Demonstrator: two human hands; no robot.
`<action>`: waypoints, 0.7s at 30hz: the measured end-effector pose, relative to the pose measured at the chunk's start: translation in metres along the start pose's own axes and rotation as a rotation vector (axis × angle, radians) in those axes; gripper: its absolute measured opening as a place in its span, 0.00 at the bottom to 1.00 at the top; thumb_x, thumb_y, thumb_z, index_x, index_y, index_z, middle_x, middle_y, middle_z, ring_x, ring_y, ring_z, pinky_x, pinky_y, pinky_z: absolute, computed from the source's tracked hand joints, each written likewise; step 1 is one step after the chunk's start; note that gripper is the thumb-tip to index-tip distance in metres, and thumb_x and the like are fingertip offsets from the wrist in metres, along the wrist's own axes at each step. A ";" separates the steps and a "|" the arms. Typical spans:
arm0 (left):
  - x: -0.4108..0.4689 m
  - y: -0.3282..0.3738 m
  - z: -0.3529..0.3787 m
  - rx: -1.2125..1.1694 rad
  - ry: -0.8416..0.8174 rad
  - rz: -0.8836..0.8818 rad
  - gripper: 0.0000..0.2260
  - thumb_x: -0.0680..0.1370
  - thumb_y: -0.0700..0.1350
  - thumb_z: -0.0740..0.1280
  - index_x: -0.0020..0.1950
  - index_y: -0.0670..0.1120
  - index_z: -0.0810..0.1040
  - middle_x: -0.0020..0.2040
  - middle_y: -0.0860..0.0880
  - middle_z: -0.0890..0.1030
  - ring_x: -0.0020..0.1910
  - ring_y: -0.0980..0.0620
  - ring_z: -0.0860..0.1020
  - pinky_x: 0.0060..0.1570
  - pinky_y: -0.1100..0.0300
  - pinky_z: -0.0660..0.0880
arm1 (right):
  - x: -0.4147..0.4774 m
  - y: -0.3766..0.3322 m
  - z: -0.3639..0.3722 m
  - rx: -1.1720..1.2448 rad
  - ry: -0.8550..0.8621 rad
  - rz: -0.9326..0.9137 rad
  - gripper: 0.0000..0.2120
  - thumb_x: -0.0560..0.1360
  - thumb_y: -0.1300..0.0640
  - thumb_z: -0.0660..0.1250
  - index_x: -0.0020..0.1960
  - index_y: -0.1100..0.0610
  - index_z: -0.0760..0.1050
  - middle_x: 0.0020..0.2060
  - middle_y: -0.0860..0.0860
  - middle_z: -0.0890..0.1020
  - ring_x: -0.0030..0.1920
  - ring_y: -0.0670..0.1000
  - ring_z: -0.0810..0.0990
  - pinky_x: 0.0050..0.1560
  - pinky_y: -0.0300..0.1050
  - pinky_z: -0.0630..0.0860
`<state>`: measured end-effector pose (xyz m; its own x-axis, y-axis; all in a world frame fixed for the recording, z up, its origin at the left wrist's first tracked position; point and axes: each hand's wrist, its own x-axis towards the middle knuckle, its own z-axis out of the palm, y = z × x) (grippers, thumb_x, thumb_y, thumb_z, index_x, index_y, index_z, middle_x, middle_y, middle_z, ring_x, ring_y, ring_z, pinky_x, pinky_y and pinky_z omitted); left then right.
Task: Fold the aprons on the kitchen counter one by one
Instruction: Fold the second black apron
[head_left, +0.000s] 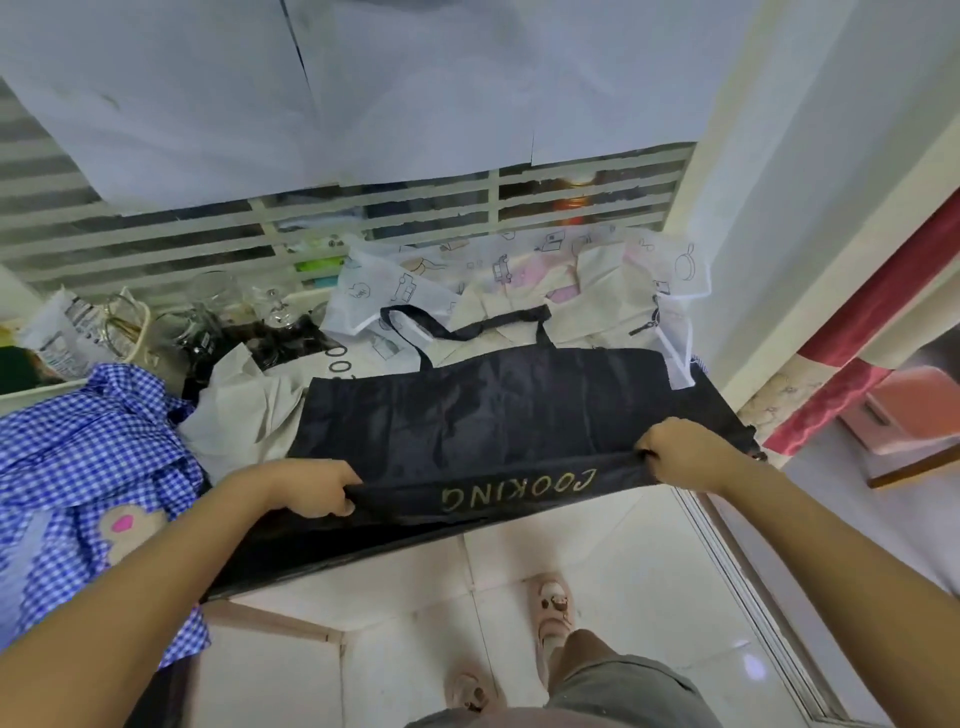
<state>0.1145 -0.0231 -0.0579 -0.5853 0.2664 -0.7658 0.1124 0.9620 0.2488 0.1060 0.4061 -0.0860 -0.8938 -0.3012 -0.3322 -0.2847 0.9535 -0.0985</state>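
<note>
A black apron (483, 415) with gold "COOKING" lettering lies spread across the counter, its near part hanging over the front edge. My left hand (311, 488) pinches a fold of it on the left. On the right, my right hand (680, 454) grips the same fold. The fold stretches taut between both hands. The apron's black neck strap (467, 325) loops at the back. A blue-and-white checked apron (88, 467) lies heaped at the left. A white printed apron (498, 280) and a plain white one (244, 415) lie behind and beside the black one.
Glass jars (208, 317) and a packet (62, 332) stand at the back left of the counter. A louvred window (363, 218) runs behind. A white wall (810, 208) and a red-edged curtain (857, 332) close off the right. My sandalled feet (553, 608) stand on white floor tiles.
</note>
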 end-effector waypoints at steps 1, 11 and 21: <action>-0.005 -0.001 -0.011 -0.045 -0.049 -0.007 0.08 0.80 0.40 0.62 0.53 0.48 0.80 0.51 0.51 0.81 0.48 0.53 0.78 0.50 0.64 0.71 | 0.001 0.001 -0.010 0.020 -0.007 -0.006 0.11 0.72 0.63 0.60 0.43 0.61 0.81 0.40 0.56 0.84 0.39 0.54 0.79 0.48 0.49 0.76; -0.001 -0.006 -0.074 -0.574 -0.201 -0.117 0.08 0.77 0.32 0.64 0.50 0.41 0.81 0.49 0.41 0.84 0.48 0.43 0.82 0.56 0.46 0.77 | 0.035 0.012 -0.074 0.113 -0.127 0.115 0.12 0.74 0.65 0.58 0.50 0.65 0.79 0.49 0.60 0.80 0.45 0.55 0.73 0.49 0.44 0.72; 0.060 -0.022 -0.109 -0.258 0.234 -0.165 0.07 0.77 0.47 0.69 0.50 0.45 0.80 0.48 0.47 0.80 0.48 0.48 0.77 0.48 0.59 0.70 | 0.107 0.047 -0.074 0.211 -0.120 0.166 0.11 0.75 0.64 0.58 0.35 0.57 0.73 0.45 0.59 0.80 0.44 0.56 0.75 0.42 0.44 0.71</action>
<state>-0.0107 -0.0342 -0.0451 -0.7495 0.0600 -0.6592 -0.1870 0.9361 0.2979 -0.0285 0.4178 -0.0572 -0.8712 -0.1505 -0.4673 -0.0486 0.9736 -0.2228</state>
